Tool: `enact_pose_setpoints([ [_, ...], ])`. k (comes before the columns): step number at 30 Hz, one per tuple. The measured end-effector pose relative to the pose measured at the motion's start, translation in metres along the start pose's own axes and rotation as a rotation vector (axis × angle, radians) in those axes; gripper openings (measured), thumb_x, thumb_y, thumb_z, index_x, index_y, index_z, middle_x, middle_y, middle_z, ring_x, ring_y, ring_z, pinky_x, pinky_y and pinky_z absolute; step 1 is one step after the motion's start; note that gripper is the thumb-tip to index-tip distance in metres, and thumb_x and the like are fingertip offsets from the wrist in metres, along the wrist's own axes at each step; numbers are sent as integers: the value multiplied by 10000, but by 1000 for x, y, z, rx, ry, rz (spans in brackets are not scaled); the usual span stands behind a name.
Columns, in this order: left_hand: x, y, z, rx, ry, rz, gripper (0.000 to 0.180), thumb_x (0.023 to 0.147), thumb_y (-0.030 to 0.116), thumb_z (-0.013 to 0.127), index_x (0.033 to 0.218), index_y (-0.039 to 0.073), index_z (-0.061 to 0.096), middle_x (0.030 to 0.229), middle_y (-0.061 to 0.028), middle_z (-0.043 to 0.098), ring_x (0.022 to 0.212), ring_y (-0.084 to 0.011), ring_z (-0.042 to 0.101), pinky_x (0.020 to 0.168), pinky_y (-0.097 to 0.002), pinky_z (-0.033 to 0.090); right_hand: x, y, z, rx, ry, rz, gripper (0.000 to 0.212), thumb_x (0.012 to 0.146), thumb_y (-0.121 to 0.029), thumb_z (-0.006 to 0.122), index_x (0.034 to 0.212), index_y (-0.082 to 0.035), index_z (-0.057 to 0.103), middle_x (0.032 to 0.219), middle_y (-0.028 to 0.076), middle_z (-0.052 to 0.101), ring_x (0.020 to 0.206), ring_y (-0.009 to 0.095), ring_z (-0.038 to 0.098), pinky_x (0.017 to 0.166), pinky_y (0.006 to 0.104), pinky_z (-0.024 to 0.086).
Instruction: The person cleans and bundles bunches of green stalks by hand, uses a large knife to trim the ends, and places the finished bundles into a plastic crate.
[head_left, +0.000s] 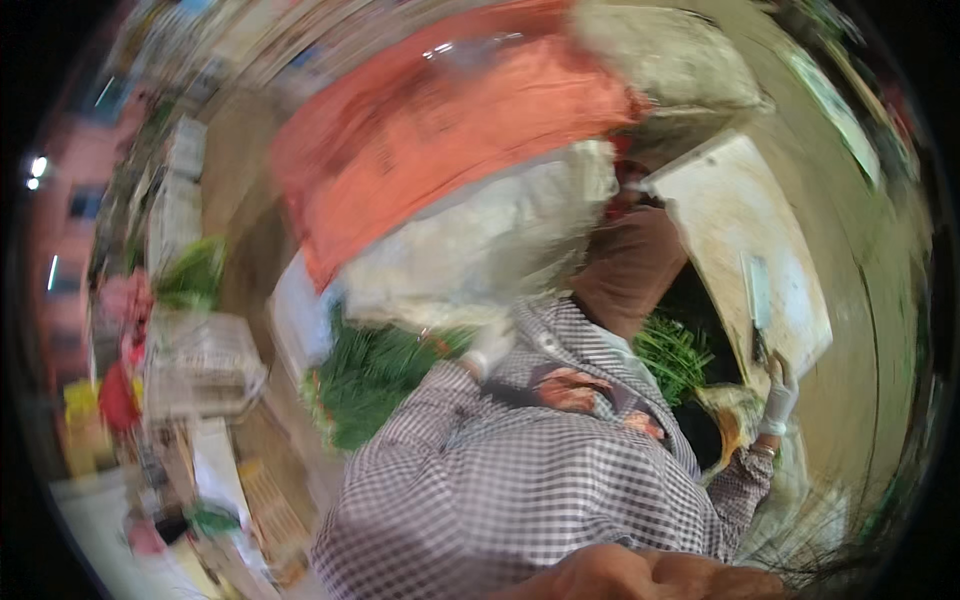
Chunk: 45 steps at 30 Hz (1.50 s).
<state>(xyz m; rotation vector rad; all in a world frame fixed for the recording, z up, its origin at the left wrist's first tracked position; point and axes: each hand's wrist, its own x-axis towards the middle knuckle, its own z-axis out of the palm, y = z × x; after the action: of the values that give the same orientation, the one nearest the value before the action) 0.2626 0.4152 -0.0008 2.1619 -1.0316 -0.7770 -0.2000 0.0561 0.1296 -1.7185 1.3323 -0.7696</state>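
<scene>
My left hand [490, 352], in a white glove, is at the lower edge of a white woven sack [460, 250], beside a heap of feathery green herbs [375, 375]. Blur hides how its fingers lie and whether they hold anything. Over on the right, my right hand [780, 395], also in a pale glove, reaches the near edge of a white board [745, 205]. Its fingers look stretched out, close beside the dark handle of a cleaver [755, 290] lying on that board. Whether they touch the handle is unclear.
A large orange sack [430, 140] lies across the white one, with a beige sack [670, 60] behind. More greens [672, 358] and a yellowish bag [735, 415] are near my right arm. Plastic crates [200, 365] stand on the left.
</scene>
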Motion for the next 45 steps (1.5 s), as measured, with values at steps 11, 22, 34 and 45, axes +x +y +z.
enact_pose_setpoints([
  [11,127,178,-8,-189,-245,246,194,990,83,450,1030,-6,618,782,-45,600,710,-166,543,720,-299,481,-316,144,-123,58,1104,579,147,890,-91,588,971,-27,692,816,22,667,655,53,568,600,199,463],
  [22,193,337,107,338,-562,1163,344,799,-13,595,1142,17,579,1188,-187,570,1124,-351,541,974,-401,432,-359,216,-74,-193,1127,847,430,741,-266,782,1081,-24,677,1152,172,621,1019,301,632,878,376,502],
  [34,161,344,182,444,-682,1100,348,786,9,650,1129,22,596,1211,-193,563,1135,-372,536,993,-420,429,-147,282,-157,-612,732,999,1103,681,-566,768,1477,9,266,1542,213,254,1417,358,262,1158,423,239],
  [45,151,344,231,492,-747,1029,366,766,3,673,1121,61,605,1198,-168,574,1119,-351,552,978,-401,448,-65,303,-159,-784,281,1128,1046,786,-510,708,1535,-61,132,1542,249,242,1434,384,229,1150,488,205],
])
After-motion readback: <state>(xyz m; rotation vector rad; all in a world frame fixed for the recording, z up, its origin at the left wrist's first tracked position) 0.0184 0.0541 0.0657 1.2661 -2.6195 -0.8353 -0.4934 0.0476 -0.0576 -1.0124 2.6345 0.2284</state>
